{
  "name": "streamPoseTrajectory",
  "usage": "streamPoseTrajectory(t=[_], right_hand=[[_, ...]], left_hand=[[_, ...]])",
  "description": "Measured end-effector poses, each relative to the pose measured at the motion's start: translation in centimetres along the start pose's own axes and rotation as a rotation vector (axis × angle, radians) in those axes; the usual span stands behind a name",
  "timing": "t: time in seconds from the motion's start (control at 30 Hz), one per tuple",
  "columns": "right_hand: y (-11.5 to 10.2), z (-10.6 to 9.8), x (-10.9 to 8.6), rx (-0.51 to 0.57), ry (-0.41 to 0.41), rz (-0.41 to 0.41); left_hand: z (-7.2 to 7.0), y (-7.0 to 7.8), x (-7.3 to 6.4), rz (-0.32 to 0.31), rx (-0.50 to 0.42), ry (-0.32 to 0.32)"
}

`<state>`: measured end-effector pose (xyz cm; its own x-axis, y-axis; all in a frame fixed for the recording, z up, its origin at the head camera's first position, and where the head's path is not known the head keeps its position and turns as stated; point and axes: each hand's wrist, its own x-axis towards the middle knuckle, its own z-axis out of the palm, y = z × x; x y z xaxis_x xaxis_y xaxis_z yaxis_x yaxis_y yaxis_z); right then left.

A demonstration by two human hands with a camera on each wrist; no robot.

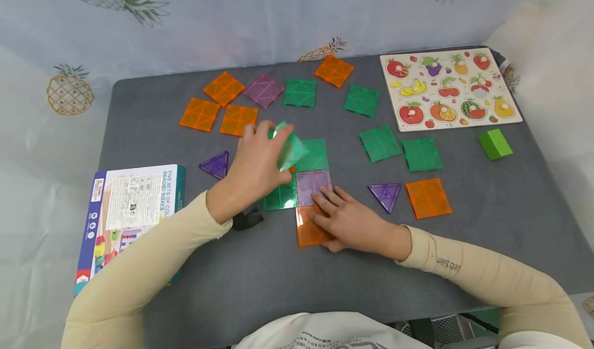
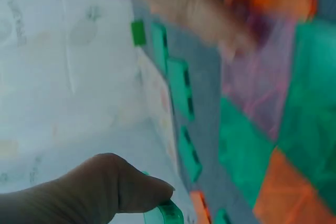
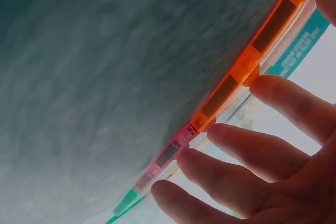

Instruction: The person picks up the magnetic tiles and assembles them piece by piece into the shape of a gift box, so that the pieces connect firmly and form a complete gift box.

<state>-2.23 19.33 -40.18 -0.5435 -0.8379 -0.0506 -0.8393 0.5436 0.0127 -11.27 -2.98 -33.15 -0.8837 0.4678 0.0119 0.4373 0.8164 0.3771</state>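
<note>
My left hand (image 1: 255,163) pinches a translucent green magnetic tile (image 1: 292,152) between thumb and fingers, tilted above the joined tiles. In the left wrist view the thumb (image 2: 121,182) lies against that tile's edge. Below, a pinkish-purple square tile (image 1: 308,183) borders a green tile (image 1: 280,196) on its left, another green tile (image 1: 315,154) behind it and an orange tile (image 1: 305,229) in front. A further orange tile (image 2: 289,190) fills the inner corner, mostly hidden from the head view. My right hand (image 1: 350,222) rests with extended fingers on the purple and front orange tiles.
Loose orange tiles (image 1: 199,114) and a purple one (image 1: 264,90) lie at the back left, several green tiles (image 1: 380,143) to the right. Purple triangles (image 1: 384,196) flank the joined tiles. A boxed toy (image 1: 139,199), fruit puzzle board (image 1: 445,91) and green block (image 1: 495,144) stand farther out.
</note>
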Motion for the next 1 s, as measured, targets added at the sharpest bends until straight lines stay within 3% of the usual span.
streamPoseTrajectory(t=[0.2,0.37,0.47,0.7,1.0], right_hand=[[1.3,-0.3,0.6,0.067,-0.035,0.048],[2.4,-0.7,1.1,0.115,-0.051,0.087],[2.9,-0.6,1.2,0.135,-0.066,0.103],[3.3,-0.2,1.3,0.162,-0.069,0.104],[3.4,0.0,1.3,0.168,-0.06,0.101]], left_hand=[[1.6,-0.5,-6.2,0.083,0.023,-0.051],[3.5,-0.7,-8.8,0.171,0.043,-0.098],[4.1,-0.7,-8.9,0.221,0.055,-0.114],[5.7,-1.7,-7.7,0.342,0.086,-0.143],[6.9,-2.0,-7.2,0.394,0.153,-0.102]])
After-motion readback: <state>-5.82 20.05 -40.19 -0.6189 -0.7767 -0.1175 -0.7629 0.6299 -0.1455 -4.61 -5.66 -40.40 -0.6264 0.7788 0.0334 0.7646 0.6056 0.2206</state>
